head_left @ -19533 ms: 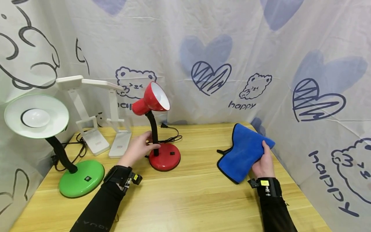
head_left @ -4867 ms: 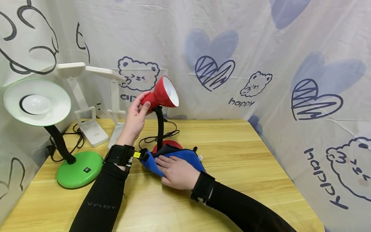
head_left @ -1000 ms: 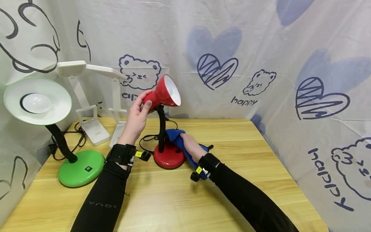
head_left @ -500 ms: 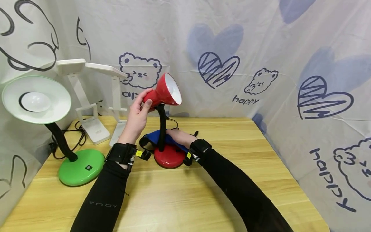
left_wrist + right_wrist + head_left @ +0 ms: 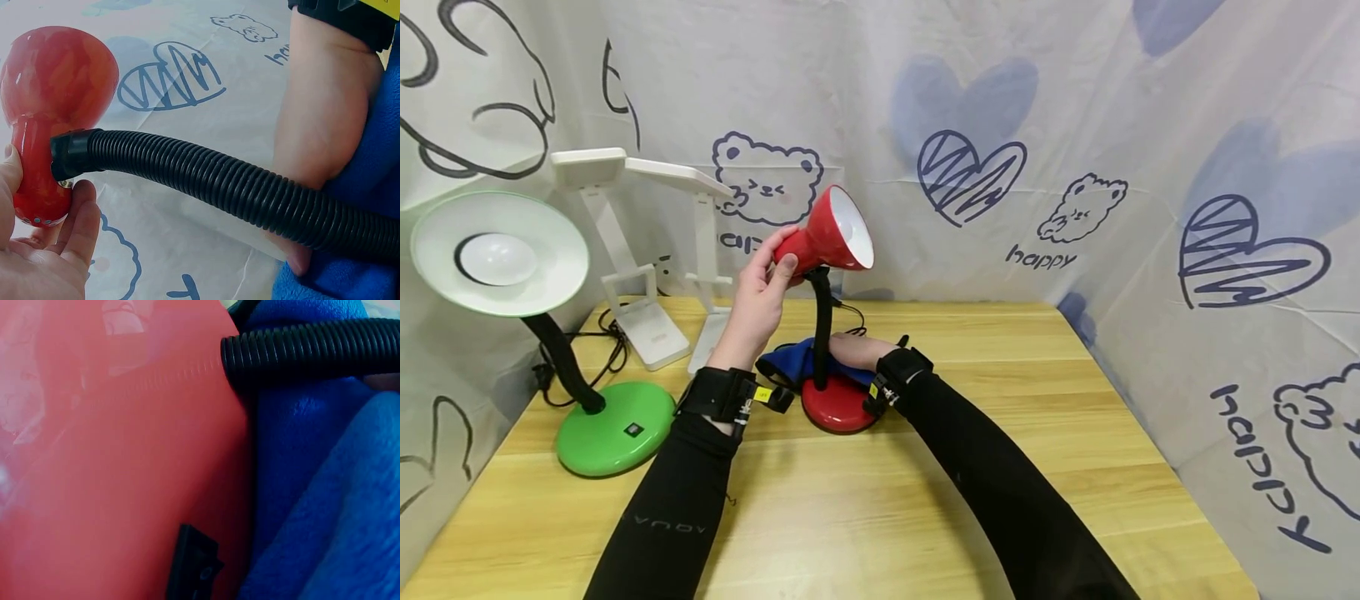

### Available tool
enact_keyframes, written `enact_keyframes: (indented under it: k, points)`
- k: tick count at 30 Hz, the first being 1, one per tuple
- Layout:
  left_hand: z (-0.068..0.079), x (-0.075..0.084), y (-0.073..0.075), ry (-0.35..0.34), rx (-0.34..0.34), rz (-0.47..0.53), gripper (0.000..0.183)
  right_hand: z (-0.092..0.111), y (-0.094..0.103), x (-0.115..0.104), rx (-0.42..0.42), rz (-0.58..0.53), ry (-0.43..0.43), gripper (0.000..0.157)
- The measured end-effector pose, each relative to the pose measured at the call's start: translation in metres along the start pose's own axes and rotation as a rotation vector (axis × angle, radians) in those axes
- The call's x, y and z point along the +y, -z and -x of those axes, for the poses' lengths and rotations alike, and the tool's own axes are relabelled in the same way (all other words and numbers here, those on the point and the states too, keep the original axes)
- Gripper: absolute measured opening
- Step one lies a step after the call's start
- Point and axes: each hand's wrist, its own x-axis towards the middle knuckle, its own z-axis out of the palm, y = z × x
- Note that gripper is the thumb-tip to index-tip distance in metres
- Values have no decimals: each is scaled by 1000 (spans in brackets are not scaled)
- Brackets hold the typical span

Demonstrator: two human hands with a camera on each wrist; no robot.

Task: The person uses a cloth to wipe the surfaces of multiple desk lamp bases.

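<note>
In the head view my left hand [image 5: 756, 304] holds the narrow back of the shade of a red desk lamp [image 5: 831, 233], thumb in front. The left wrist view shows fingers round that red shade [image 5: 59, 75], with the ribbed black neck [image 5: 206, 175] running from it. My right hand [image 5: 859, 352] is low behind the neck, holding a blue cloth [image 5: 790, 363] at the rear of the round red base [image 5: 840, 408]; most of its fingers are hidden. In the right wrist view, the bunched cloth [image 5: 312, 487] lies against the base, beside a black switch [image 5: 194, 562].
A green desk lamp [image 5: 615, 429] stands at the left, its shade facing forward. Behind it are two white folding lamps [image 5: 655, 333] and black cords [image 5: 617, 350]. A printed curtain [image 5: 970, 83] hangs along the back and sides of the wooden table [image 5: 1000, 400].
My right hand has taken the cloth from the right side of the red base to behind the neck, where it now shows left of it. My left hand keeps its hold on the shade.
</note>
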Motion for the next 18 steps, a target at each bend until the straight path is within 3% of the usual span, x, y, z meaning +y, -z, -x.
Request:
enact_keyframes:
  k: [6,18]
  points:
    - [0,1,1,2,8,8,41,-1,1,3,48,50,6,47]
    - [0,1,1,7,6,0,42,30,5,26,176,-66,35,59]
